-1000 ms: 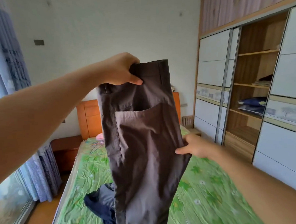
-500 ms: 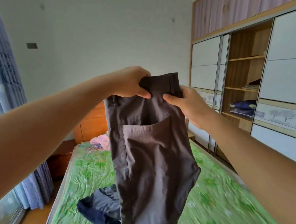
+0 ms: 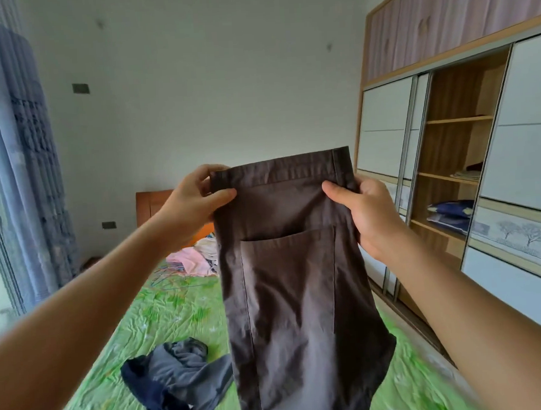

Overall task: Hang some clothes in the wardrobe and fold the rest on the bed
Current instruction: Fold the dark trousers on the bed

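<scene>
Brown trousers (image 3: pixel 292 282) hang in the air in front of me, waistband up, a back pocket facing me. My left hand (image 3: pixel 190 202) pinches the left end of the waistband. My right hand (image 3: pixel 363 212) grips the right end, thumb on the front. The waistband is stretched flat between both hands. The legs drop out of view at the bottom. Below lies the bed (image 3: pixel 174 310) with a green sheet. The wardrobe (image 3: pixel 460 151) stands at the right, one section open to wooden shelves.
A dark grey and navy garment (image 3: pixel 175 379) lies crumpled on the bed near me. Pink and pale clothes (image 3: pixel 193 259) and coloured hangers (image 3: pixel 166 273) lie by the wooden headboard (image 3: pixel 153 201). Folded blue bedding (image 3: pixel 448 214) sits on a wardrobe shelf. A blue curtain (image 3: pixel 26 170) hangs at the left.
My right hand rose from the trousers' side edge to the waistband and moved rightward, spreading the waistband wide. The trousers sit lower in view than a second ago.
</scene>
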